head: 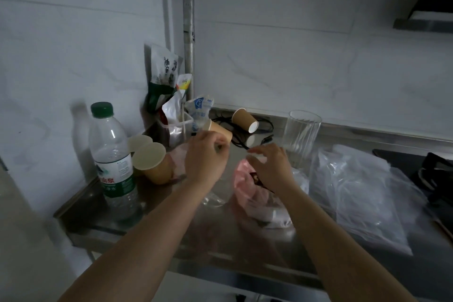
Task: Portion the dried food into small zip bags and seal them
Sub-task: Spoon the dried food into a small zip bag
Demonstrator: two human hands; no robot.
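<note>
On the steel surface [245, 240], both hands work above a crumpled pink plastic bag [247, 191] with dark dried food [257, 179] showing at its mouth. The right hand [269, 167] hovers over the bag's top, fingers curled, pinching what seems to be a small clear zip bag [257, 157], though dim light blurs it. The left hand [206, 157] is raised just left of the bag, fingers curled on something small I cannot make out. Right of the hands lies a stack of clear plastic bags [362, 193]; behind them stands a ribbed glass [302, 135]. A water bottle [110, 162] and paper cups [152, 162] stand at left.
</note>
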